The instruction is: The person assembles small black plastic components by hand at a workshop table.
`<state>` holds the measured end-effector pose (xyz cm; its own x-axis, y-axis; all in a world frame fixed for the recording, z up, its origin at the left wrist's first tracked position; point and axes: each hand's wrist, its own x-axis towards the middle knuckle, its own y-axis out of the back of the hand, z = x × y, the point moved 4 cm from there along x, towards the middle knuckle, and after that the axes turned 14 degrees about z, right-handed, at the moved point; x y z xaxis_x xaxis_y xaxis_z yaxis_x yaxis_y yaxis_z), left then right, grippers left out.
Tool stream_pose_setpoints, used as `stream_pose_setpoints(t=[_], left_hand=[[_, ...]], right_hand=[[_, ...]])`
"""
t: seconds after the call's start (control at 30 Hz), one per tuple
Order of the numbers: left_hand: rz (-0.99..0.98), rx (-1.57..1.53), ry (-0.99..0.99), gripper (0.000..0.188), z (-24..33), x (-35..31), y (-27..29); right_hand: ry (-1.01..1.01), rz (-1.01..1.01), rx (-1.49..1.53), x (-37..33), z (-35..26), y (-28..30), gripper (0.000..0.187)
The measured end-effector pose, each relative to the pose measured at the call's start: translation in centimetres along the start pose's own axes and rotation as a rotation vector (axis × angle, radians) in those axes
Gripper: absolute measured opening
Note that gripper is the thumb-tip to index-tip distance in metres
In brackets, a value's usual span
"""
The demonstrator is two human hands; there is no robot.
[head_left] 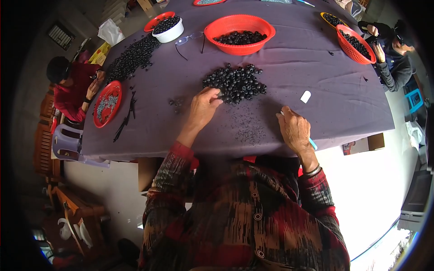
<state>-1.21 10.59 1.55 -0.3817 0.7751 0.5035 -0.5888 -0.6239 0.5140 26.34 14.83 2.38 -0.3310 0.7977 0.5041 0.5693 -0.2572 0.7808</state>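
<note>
A heap of small round black pieces with holes (237, 83) lies on the table in front of me. My left hand (203, 107) is at the heap's near left edge, thumb and fingers drawn together; whether a piece is between them is hidden. To the right, my right hand (294, 130) is closed around a slim tool with a light blue handle (313, 144), whose end sticks out below the palm. Its tip is mostly covered by the fingers. A white cap-like piece (305, 96) lies beyond that hand. Black crumbs (249, 131) are scattered between my hands.
A red basket (239, 48) of black pieces stands beyond the heap. On the left are a larger black spread (131, 61), a white tub (171, 34), eyeglasses (183, 40) and a red tray (118, 101). Two people (74, 86) (391, 58) sit at the sides; a red basket (361, 58) is right.
</note>
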Motion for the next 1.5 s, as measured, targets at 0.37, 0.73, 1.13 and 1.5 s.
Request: stream_pose_setpoints(t=[0.37,0.73,1.13,1.5], left_hand=[[-0.137,-1.336,0.619,0.018,6.1,-5.1,0.0],[-0.244,-1.382,0.658,0.022,10.9,-7.3,-0.9],[-0.431,-1.464,0.703,0.020,10.4,-8.3,-1.8],[-0.489,-1.475,0.826,0.018,10.3,-8.7,-2.2]], right_hand=[[0.016,0.075,0.284,-0.4,-0.5,1.6,0.013],[-0.016,-0.146,1.156,0.0,-7.7,3.7,0.022],[-0.195,-0.261,1.347,-0.8,-7.6,3.5,0.017],[-0.510,-0.414,1.418,-1.1,-7.2,3.2,0.017]])
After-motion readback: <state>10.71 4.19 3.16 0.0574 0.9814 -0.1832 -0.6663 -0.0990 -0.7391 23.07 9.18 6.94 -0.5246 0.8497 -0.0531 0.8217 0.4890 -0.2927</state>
